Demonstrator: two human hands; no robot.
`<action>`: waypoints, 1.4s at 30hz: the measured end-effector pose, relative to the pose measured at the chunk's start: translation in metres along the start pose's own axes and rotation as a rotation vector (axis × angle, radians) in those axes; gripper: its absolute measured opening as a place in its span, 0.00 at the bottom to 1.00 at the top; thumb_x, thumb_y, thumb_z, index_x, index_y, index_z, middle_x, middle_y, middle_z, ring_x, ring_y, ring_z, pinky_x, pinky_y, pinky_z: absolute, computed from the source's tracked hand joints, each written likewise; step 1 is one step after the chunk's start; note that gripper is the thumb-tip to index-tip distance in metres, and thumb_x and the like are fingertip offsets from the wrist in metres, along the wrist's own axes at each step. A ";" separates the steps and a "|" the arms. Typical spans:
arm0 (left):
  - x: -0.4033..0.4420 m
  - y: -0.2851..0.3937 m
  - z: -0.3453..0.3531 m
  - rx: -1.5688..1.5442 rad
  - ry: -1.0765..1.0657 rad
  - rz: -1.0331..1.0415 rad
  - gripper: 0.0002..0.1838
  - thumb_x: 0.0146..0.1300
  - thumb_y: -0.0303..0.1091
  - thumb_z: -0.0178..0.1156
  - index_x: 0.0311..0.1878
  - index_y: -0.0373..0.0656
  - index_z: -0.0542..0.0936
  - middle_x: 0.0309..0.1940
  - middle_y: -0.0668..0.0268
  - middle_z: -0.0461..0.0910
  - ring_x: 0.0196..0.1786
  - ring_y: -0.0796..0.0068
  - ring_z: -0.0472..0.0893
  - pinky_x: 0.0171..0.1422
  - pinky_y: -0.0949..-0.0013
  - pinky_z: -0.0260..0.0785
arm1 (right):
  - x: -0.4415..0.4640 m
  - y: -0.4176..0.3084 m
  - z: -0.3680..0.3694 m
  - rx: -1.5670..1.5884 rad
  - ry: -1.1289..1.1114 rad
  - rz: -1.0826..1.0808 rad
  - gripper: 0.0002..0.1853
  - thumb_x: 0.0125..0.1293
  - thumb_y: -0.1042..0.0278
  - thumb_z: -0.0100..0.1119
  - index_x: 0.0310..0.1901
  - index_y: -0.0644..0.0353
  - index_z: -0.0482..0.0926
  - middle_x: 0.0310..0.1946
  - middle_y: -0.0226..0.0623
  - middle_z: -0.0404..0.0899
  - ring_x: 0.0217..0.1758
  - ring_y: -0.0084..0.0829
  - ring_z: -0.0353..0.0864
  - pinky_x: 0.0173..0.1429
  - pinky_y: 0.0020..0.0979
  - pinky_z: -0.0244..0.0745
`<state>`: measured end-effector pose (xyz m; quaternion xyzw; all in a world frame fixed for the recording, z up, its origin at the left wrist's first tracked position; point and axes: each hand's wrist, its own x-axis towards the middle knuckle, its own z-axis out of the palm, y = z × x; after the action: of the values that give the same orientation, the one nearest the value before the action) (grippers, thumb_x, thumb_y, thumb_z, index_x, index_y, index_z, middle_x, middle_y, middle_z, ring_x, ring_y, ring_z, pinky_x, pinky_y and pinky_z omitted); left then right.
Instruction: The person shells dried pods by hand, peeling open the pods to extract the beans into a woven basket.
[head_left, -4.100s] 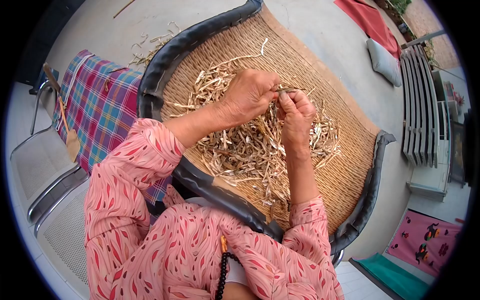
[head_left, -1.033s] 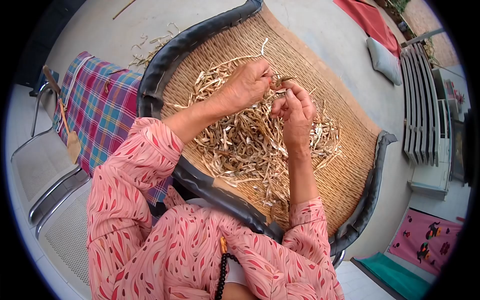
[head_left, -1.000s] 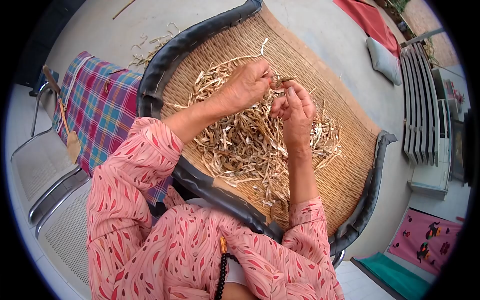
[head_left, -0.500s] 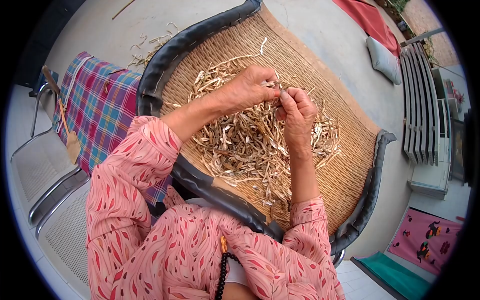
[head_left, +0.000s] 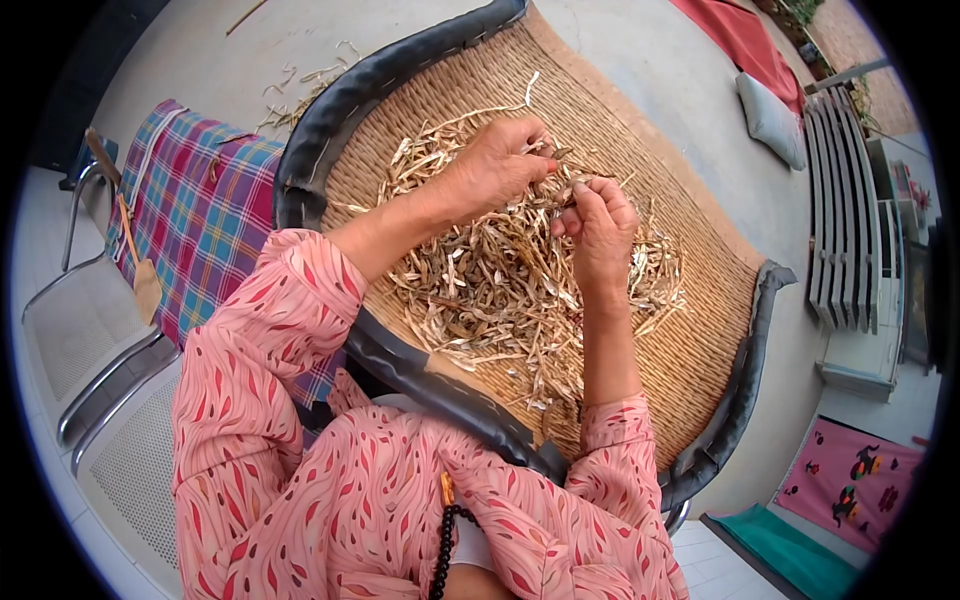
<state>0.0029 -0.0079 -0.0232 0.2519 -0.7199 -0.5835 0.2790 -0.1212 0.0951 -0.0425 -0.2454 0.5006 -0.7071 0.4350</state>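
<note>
Over a heap of dried bean pods (head_left: 500, 290), my two hands work close together. My left hand (head_left: 505, 165) is closed in a pinch, with a small dark piece of dried pod (head_left: 563, 154) at its fingertips. A short way to the right, my right hand (head_left: 605, 225) has thumb and forefinger pressed together on a bit of dried pod, mostly hidden by the fingers. The pale, curled pods and husks lie in a woven winnowing basket (head_left: 690, 235) with a black-wrapped rim, resting against my lap.
Metal perforated chairs (head_left: 85, 315) stand at the left, one draped with a checked cloth (head_left: 215, 190). A wooden spatula (head_left: 146, 292) leans there. Loose husks (head_left: 300, 90) lie on the floor behind the basket. A grey cushion (head_left: 770, 120) and a slatted stack (head_left: 843, 205) are at the right.
My hands have drawn slightly apart: the fingertips were together and now show a gap. My left hand has risen a little, and my right hand has shifted slightly right.
</note>
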 end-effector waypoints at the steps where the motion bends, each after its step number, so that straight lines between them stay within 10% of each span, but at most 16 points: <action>1: 0.001 0.005 0.000 -0.029 0.005 -0.055 0.05 0.59 0.30 0.58 0.33 0.42 0.72 0.18 0.78 0.65 0.20 0.90 0.62 0.20 0.81 0.54 | 0.001 -0.002 -0.001 0.081 -0.016 0.046 0.02 0.62 0.78 0.51 0.32 0.65 0.71 0.24 0.34 0.74 0.17 0.17 0.65 0.21 0.21 0.69; 17: 0.001 0.019 -0.008 -0.515 -0.104 -0.365 0.08 0.57 0.26 0.57 0.41 0.41 0.74 0.24 0.73 0.76 0.17 0.92 0.64 0.15 0.86 0.50 | -0.002 -0.014 0.004 0.122 -0.117 0.045 0.09 0.59 0.81 0.51 0.42 0.70 0.72 0.23 0.32 0.72 0.20 0.18 0.68 0.26 0.22 0.73; 42: 0.002 0.014 -0.006 -0.444 -0.108 -0.395 0.07 0.52 0.25 0.55 0.35 0.44 0.72 0.19 0.73 0.74 0.15 0.92 0.62 0.14 0.84 0.47 | -0.005 -0.011 0.005 -0.265 -0.209 -0.040 0.05 0.61 0.78 0.53 0.38 0.69 0.72 0.25 0.33 0.74 0.20 0.18 0.72 0.23 0.19 0.71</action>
<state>0.0056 -0.0110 -0.0086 0.2883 -0.5257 -0.7822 0.1696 -0.1190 0.0979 -0.0298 -0.3827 0.5363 -0.6141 0.4344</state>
